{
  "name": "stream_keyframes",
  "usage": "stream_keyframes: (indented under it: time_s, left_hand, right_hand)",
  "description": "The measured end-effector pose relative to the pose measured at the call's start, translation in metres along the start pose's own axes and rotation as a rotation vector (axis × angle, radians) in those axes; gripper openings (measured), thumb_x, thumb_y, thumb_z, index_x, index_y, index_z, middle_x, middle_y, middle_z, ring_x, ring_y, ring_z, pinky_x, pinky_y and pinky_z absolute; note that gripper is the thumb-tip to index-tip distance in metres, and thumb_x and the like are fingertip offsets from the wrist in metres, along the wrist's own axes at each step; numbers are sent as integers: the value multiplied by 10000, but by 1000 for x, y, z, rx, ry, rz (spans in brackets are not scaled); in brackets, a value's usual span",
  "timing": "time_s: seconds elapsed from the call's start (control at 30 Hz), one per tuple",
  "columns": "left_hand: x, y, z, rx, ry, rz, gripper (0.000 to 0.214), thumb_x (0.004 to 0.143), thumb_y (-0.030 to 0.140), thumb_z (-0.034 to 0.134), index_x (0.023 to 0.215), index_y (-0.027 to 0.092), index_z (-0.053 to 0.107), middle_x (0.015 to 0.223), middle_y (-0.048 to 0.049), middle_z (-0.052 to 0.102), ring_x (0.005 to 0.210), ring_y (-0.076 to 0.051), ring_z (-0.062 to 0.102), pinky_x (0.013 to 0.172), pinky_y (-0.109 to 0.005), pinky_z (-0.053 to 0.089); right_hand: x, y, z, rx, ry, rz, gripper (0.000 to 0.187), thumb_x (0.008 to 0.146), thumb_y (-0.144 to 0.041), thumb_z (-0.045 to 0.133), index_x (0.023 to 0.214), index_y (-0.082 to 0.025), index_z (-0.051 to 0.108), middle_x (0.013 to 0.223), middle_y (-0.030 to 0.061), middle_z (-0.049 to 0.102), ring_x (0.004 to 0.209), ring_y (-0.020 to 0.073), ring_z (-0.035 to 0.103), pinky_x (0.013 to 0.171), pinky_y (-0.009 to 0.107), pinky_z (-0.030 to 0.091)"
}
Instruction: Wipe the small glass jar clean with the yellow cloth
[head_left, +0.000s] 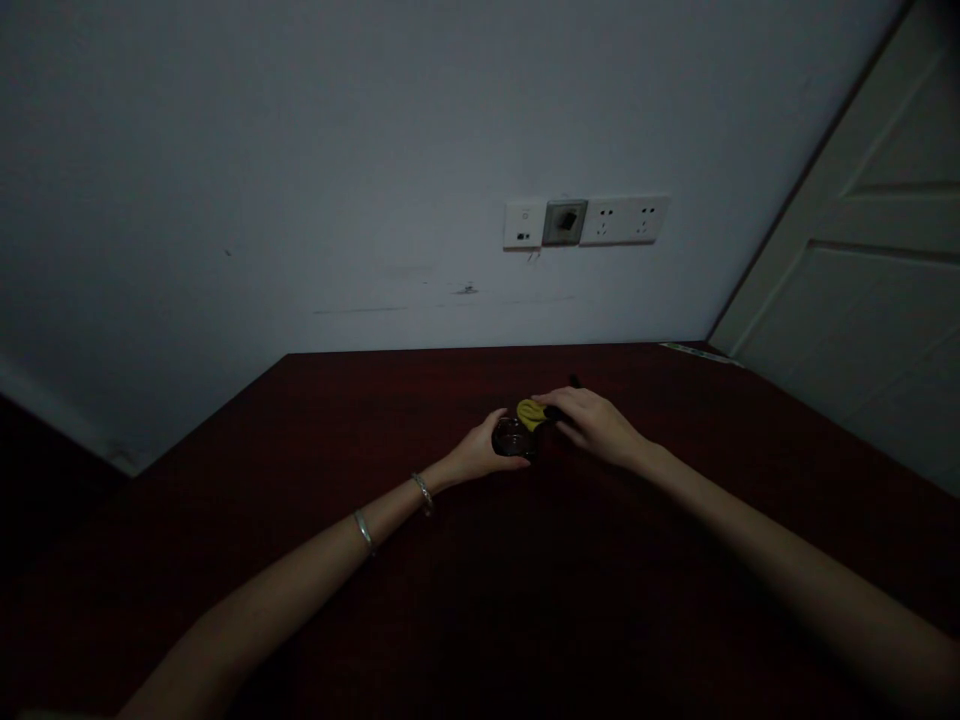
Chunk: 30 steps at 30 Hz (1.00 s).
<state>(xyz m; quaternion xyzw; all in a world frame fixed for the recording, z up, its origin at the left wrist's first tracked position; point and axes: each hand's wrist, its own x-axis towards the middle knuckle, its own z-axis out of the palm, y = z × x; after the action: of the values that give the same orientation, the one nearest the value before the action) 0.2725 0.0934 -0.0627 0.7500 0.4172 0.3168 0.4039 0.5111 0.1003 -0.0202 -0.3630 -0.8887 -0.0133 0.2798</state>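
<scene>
On the dark red tabletop, a small clear glass (pixel 514 440), a cup or a jar, is held by my left hand (pixel 478 450). The thumb and fingers curve around its sides. My right hand (pixel 589 420) grips a thin black handle whose front end carries a rounded yellow head (pixel 531 414). This head is at the glass's upper right rim; dim light hides whether it touches the rim or dips inside. The handle's back end pokes out above the right hand's knuckles. What the glass contains cannot be made out.
The table (pixel 360 400) meets a pale wall (pixel 300 180) at its back edge. Power sockets (pixel 619 221) are set in the wall. A panelled white door (pixel 885 270) stands on the right, with a pale strip (pixel 697 352) lying near the table's back right corner.
</scene>
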Motion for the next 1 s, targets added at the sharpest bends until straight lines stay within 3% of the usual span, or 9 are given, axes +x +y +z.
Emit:
stream_keyframes:
  time_s: [0.23, 0.37, 0.5, 0.77, 1.0]
  left_hand:
    - [2, -3, 0, 102, 34, 29, 864, 553, 388, 821, 1289, 148, 437, 1206, -139, 609, 1110, -276, 581, 957, -423, 459]
    - [2, -2, -1, 127, 36, 10, 860, 549, 395, 824, 1282, 153, 445, 1185, -133, 624, 1088, -279, 593, 939, -422, 471]
    - [2, -2, 0, 145, 43, 7, 852, 550, 382, 821, 1281, 152, 448, 1187, -133, 625, 1093, -283, 590, 943, -423, 468]
    - [3, -6, 1, 134, 50, 10, 812, 569, 361, 802, 1262, 135, 445, 1124, -121, 646, 1022, -257, 614, 885, -393, 490]
    - [3, -6, 2, 145, 68, 1, 757, 576, 353, 799, 1230, 170, 464, 1096, -85, 657, 1014, -244, 623, 867, -369, 496]
  right_hand:
    - [-5, 6, 8, -94, -18, -306, 420, 904, -109, 430, 1308, -196, 509, 1292, 102, 596, 1200, 244, 543, 994, 469, 439]
    - [-2, 10, 8, -119, -109, -371, 431, 928, -127, 426, 1337, -248, 487, 1323, 55, 572, 1226, 235, 528, 1004, 478, 437]
    - [1, 10, 6, -126, -187, -401, 447, 900, -104, 458, 1328, -227, 499, 1311, 49, 583, 1223, 233, 530, 1006, 474, 435]
    - [0, -14, -5, -181, -261, -235, 542, 733, 18, 488, 1224, -184, 598, 1212, 78, 654, 1035, 241, 637, 863, 401, 513]
    - [-12, -57, -1, -345, -321, 3, 507, 719, -25, 506, 1205, -139, 593, 1070, 124, 704, 876, 241, 659, 722, 332, 502]
